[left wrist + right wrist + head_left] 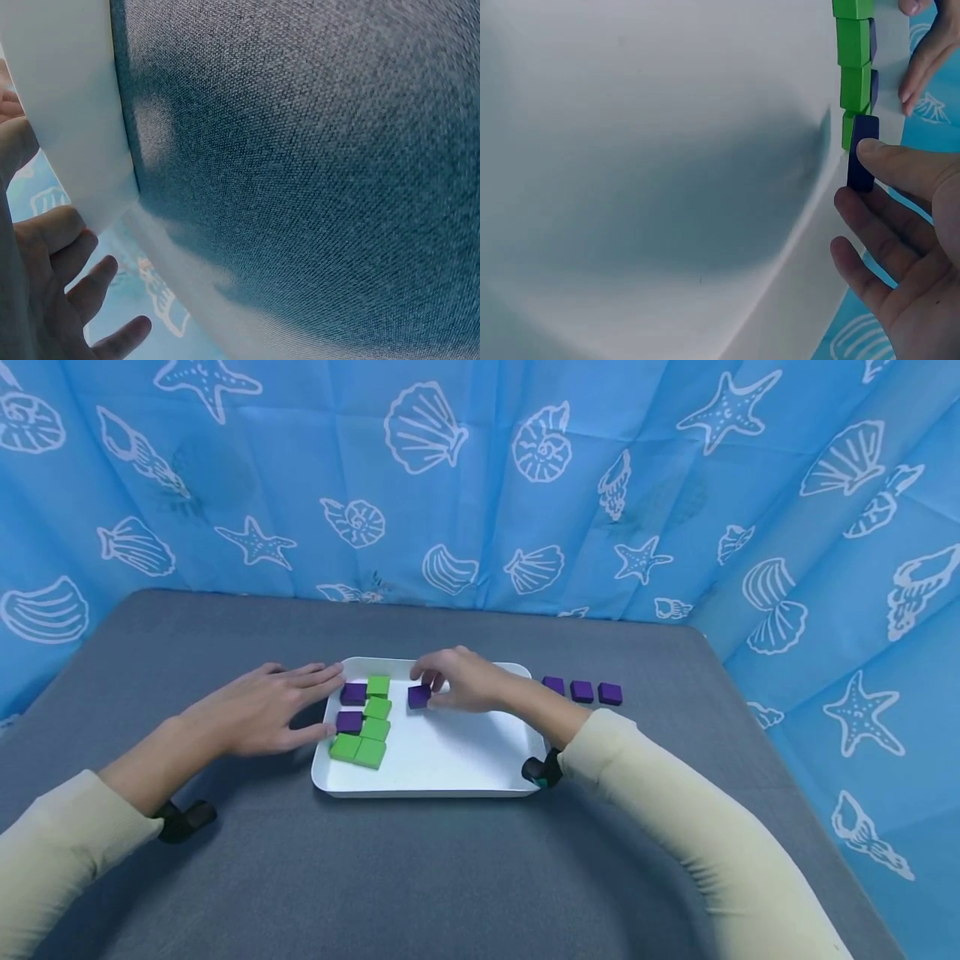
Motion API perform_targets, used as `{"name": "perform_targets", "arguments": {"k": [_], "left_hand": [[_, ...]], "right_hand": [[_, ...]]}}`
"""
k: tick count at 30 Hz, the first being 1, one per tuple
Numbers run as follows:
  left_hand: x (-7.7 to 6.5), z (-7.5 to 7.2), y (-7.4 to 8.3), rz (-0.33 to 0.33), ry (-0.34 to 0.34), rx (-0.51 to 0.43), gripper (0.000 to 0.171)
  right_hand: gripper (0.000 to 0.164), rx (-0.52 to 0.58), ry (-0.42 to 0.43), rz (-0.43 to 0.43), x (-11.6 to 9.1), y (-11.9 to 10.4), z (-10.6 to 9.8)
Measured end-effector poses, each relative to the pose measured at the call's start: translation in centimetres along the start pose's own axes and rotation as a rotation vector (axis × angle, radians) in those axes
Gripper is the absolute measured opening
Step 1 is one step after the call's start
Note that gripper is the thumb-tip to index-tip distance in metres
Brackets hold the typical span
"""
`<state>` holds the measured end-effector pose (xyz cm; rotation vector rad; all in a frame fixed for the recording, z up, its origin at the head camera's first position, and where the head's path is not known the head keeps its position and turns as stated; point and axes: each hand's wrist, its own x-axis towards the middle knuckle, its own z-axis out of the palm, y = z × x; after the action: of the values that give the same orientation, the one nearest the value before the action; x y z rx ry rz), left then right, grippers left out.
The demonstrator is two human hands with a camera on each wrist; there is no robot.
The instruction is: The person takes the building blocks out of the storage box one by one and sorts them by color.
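Observation:
My right hand (467, 682) pinches a small purple square block (419, 697) between thumb and fingers, over the white tray (450, 772). In the right wrist view the purple block (860, 177) stands on edge under the thumb, overlapping the end of the green row. Several green blocks (371, 752) lie in the tray's left part, with one purple block (353, 694) near the back left corner and another purple block (348, 722) below it. My left hand (273, 708) has its fingers stretched out, fingertips and thumb at the tray's left rim.
Right of the tray, three purple blocks (582, 692) lie in a row on the grey cloth-covered table (420, 877), the nearest partly behind the right forearm. A blue curtain (480, 485) with white shells hangs behind the table and along its right side.

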<state>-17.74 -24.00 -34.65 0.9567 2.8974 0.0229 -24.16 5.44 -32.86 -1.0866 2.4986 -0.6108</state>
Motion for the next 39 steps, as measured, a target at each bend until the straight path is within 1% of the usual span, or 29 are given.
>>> {"name": "perform_targets", "arguments": {"k": [4,11,16,20,26,34,39], "left_hand": [[0.0,0.1,0.0,0.003,0.013,0.0,0.079],[0.0,0.2,-0.1,0.001,0.0,0.005,0.078],[0.1,0.2,-0.1,-0.001,-0.004,0.004,0.079],[0.1,0.2,0.0,-0.002,-0.008,0.006,0.079],[0.0,0.0,0.1,0.0,-0.003,0.0,0.078],[0.0,0.1,0.1,-0.001,-0.002,0.008,0.077],[0.1,0.2,0.1,0.0,0.004,0.011,0.078]], "right_hand": [[0.039,0.01,0.009,-0.009,-1.4,0.4,-0.6],[0.039,0.025,0.048,-0.019,-4.4,1.4,-1.5],[0.039,0.05,0.083,-0.011,-6.5,2.1,-2.2],[0.039,0.044,0.102,0.003,-8.3,2.7,-2.7],[0.04,0.053,0.121,0.032,-10.8,3.7,-3.0],[0.041,0.044,0.17,0.034,-13.8,5.1,-3.3],[0.04,0.04,0.199,0.053,-15.6,6.3,-3.2]]}}
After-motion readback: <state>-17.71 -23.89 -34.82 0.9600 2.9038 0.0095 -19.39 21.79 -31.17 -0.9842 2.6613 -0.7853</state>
